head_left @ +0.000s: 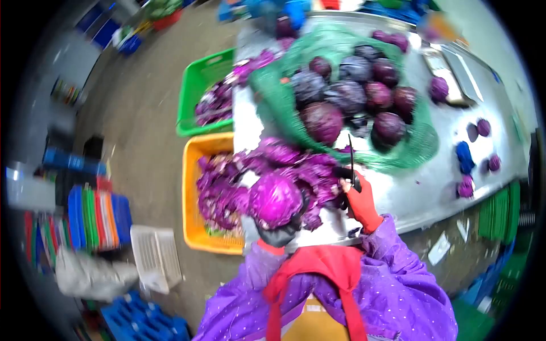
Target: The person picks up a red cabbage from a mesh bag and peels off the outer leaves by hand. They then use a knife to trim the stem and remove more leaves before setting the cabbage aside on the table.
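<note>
My left hand (280,233), in a black and red glove, cups a peeled, bright purple red cabbage (275,199) from below, at the table's near edge. My right hand (363,202), gloved in red and black, is closed round a knife (351,149), its thin dark blade pointing up and away from me. Loose purple cabbage leaves (315,173) lie between the two hands and around the held head. Just beyond them, a green mesh sack (278,99) lies opened out with several whole red cabbages (345,96) on it.
An orange crate (190,193) and a green crate (187,96), both holding cabbage leaves, stand against the left side of the metal table (409,199). Several small cabbages (438,89) and a blue object (464,157) are at the right. Another person's blue-gloved hand (295,14) shows at the far end.
</note>
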The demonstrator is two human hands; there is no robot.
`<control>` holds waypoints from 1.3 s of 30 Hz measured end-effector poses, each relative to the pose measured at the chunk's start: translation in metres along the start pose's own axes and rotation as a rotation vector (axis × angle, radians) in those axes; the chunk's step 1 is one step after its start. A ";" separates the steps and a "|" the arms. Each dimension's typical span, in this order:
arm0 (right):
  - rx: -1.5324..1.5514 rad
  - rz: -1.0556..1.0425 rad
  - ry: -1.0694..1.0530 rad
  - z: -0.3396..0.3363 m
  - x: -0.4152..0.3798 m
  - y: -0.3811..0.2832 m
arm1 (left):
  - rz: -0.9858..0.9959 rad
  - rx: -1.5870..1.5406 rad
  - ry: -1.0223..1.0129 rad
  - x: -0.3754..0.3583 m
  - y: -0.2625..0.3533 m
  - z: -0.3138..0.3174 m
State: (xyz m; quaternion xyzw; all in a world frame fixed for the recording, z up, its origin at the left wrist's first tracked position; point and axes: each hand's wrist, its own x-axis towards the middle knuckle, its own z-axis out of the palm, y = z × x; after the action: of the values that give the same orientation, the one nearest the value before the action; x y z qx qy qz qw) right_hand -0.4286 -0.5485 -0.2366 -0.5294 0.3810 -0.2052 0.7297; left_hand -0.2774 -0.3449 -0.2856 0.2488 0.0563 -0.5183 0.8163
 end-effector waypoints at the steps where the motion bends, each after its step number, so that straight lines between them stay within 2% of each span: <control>1: -0.059 -0.033 0.047 -0.013 -0.009 0.003 | -0.027 0.027 -0.014 0.003 -0.006 0.006; 2: -0.128 -0.074 0.137 -0.031 -0.022 0.003 | -0.345 -0.554 0.007 0.012 -0.003 0.031; 3: -0.090 -0.121 0.201 -0.051 -0.034 0.010 | -0.325 -0.114 -0.120 0.017 -0.008 0.006; 4: -0.057 -0.160 0.252 -0.069 -0.048 0.017 | -0.319 0.115 -0.175 0.022 -0.020 0.030; 6: 0.207 -0.097 0.362 -0.098 -0.071 0.013 | -0.285 0.587 -0.289 0.026 -0.043 0.080; 8: 0.293 -0.110 0.508 -0.139 -0.078 0.020 | -0.708 -0.252 -0.086 0.047 -0.079 0.107; 9: 0.346 -0.109 0.574 -0.162 -0.082 0.021 | -0.832 -0.260 0.020 0.061 -0.104 0.118; 10: 0.412 -0.113 0.604 -0.185 -0.086 0.024 | -0.721 -0.114 -0.014 0.071 -0.133 0.131; 11: 0.424 -0.143 0.647 -0.208 -0.090 0.025 | -0.662 0.115 -0.133 0.089 -0.170 0.121; 13: 0.436 -0.198 0.737 -0.252 -0.098 0.024 | -0.784 0.144 -0.217 0.120 -0.235 0.140; 14: 0.433 -0.201 0.810 -0.273 -0.104 0.022 | -0.975 -0.053 -0.175 0.134 -0.266 0.174; 16: 0.434 -0.206 0.886 -0.314 -0.126 0.012 | -0.947 0.173 -0.267 0.161 -0.336 0.213; 18: 0.339 -0.425 1.101 -0.360 -0.129 0.037 | -0.986 0.151 -0.367 0.200 -0.402 0.244; 20: 0.373 -0.184 1.178 -0.404 -0.159 0.066 | -1.003 0.151 -0.450 0.239 -0.468 0.282; 21: 0.251 -0.261 1.227 -0.419 -0.166 0.074 | -1.001 0.145 -0.484 0.259 -0.498 0.302; 23: 0.235 -0.297 1.263 -0.442 -0.179 0.089 | -0.988 0.138 -0.550 0.298 -0.551 0.334; 24: 0.336 -0.255 1.241 -0.442 -0.186 0.076 | -0.983 0.137 -0.585 0.316 -0.577 0.343; 25: 0.438 -0.212 1.222 -0.443 -0.192 0.063 | -0.676 0.385 -0.750 0.339 -0.617 0.339; 26: 0.540 -0.168 1.205 -0.444 -0.199 0.050 | -0.485 0.573 -0.837 0.347 -0.638 0.336; 27: 0.500 -0.184 1.235 -0.448 -0.197 0.055 | -0.282 0.767 -0.890 0.351 -0.655 0.338; 29: 0.468 -0.174 1.273 -0.448 -0.196 0.056 | -0.134 1.051 -0.874 0.348 -0.666 0.328; 31: 0.480 -0.131 1.291 -0.441 -0.196 0.037 | -0.300 0.953 -0.642 0.293 -0.626 0.367; 32: 0.428 -0.111 1.251 -0.447 -0.196 0.059 | -0.366 0.890 -0.519 0.265 -0.605 0.387; 33: 0.376 -0.087 1.211 -0.456 -0.197 0.099 | -0.146 0.892 -0.666 0.289 -0.631 0.314; 34: 0.468 -0.051 1.162 -0.451 -0.196 0.087 | -0.133 0.942 -0.625 0.257 -0.605 0.310; 35: 0.558 -0.012 1.114 -0.446 -0.195 0.074 | -0.135 1.167 -0.612 0.243 -0.590 0.274; 36: 0.673 0.010 1.049 -0.446 -0.194 0.068 | -0.225 1.180 -0.613 0.229 -0.581 0.244; 37: 0.453 -0.155 1.113 -0.449 -0.181 0.084 | -0.385 1.117 -0.518 0.213 -0.573 0.237; 38: 0.427 -0.156 1.111 -0.449 -0.178 0.081 | -0.542 1.048 -0.415 0.197 -0.567 0.232; 39: 0.402 -0.157 1.109 -0.448 -0.174 0.078 | -0.528 1.057 -0.445 0.194 -0.580 0.218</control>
State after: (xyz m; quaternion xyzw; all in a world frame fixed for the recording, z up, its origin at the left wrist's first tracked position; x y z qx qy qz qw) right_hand -0.8920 -0.6744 -0.3169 -0.2214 0.6187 -0.5726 0.4902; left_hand -0.7317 -0.8020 -0.3652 0.4825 -0.3193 -0.6993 0.4199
